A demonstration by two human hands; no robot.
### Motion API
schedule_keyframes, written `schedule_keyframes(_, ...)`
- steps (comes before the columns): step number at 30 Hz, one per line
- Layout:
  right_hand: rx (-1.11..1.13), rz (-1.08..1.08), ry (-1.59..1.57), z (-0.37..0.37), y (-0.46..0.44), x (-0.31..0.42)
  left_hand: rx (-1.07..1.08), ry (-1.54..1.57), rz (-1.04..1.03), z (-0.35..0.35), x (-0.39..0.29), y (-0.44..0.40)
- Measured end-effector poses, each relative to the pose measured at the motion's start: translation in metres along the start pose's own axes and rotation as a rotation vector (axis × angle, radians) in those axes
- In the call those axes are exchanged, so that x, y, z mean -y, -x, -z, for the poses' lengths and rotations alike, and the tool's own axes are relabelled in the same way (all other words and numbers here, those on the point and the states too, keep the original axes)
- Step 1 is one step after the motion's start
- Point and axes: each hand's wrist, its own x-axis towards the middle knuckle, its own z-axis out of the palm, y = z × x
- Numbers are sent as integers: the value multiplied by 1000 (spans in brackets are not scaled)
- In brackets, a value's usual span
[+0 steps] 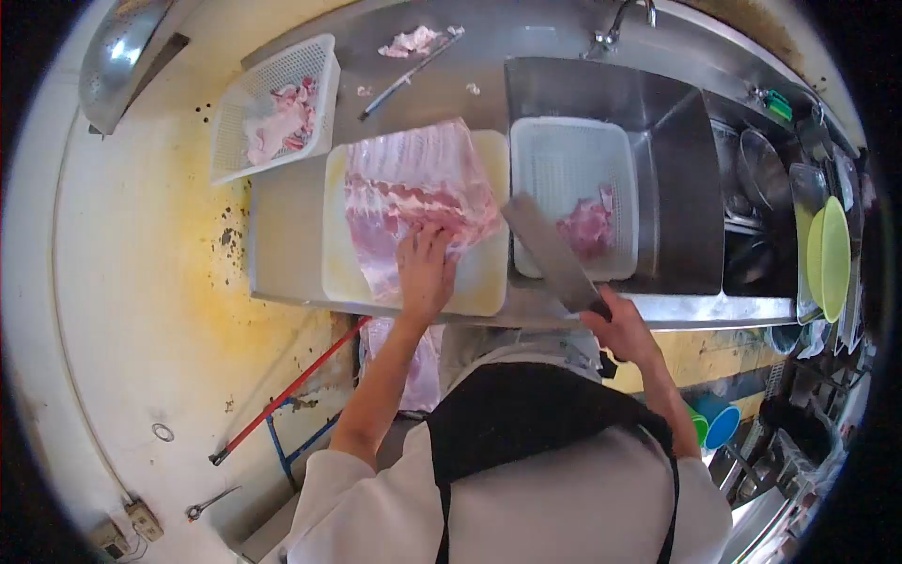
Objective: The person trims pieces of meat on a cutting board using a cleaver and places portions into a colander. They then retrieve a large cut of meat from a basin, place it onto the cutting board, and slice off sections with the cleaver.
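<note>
A large slab of raw pork ribs (413, 174) lies on a white cutting board (340, 273). My left hand (427, 268) rests on the slab's near edge, fingers spread over the meat; its fingertips are partly hard to make out. My right hand (622, 327) is closed around the handle of a cleaver (550, 249). The broad blade points up and left, over the gap between the board and a white basket (554, 141). Inside that basket, at its lower right, is a cut piece of meat (590, 226). The blade appears apart from the ribs.
Another white basket (329, 70) with meat scraps (282, 122) stands at the upper left. A sharpening rod (409, 75) and trimmings (411, 42) lie behind the board. The sink (681, 207) is at right. More meat (420, 371) is below the counter, beside a red pole (291, 390).
</note>
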Motion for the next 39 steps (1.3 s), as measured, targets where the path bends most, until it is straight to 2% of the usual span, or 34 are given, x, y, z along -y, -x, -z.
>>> schedule_keyframes(1,-45,135,-44,-7,-9,-5,56,56,41,3,-1,12)
schedule_keyframes(4,41,165,-191,-19,-24,10,24,104,16,5,4,-5)
schedule_keyframes(5,73,101,-82,-17,-26,25,-30,151,66,5,4,-2)
schedule_keyframes(8,50,407,160,-24,-46,4,-139,238,172,-3,7,6)
schedule_keyframes(12,136,379,273,-20,-50,32,-188,277,191,-14,7,22)
schedule_keyframes(20,279,381,639,-19,-112,91,-234,292,265,-17,3,26)
schedule_keyframes(23,346,460,542,-14,-123,86,-250,338,320,-16,2,25)
schedule_keyframes(26,362,367,570,2,-94,78,-227,338,401,-17,7,28)
schedule_keyframes(29,512,-35,290,19,-72,95,-183,344,545,-15,15,30)
schedule_keyframes(32,512,-53,140,23,-74,76,-79,277,534,-8,30,24)
schedule_keyframes(35,317,-29,37,-10,-47,44,145,-157,575,6,-10,-6)
schedule_keyframes(37,243,127,9,-32,-39,18,132,-114,461,-1,2,-1)
schedule_keyframes(39,208,154,-24,-43,-36,12,136,-48,378,-8,16,2)
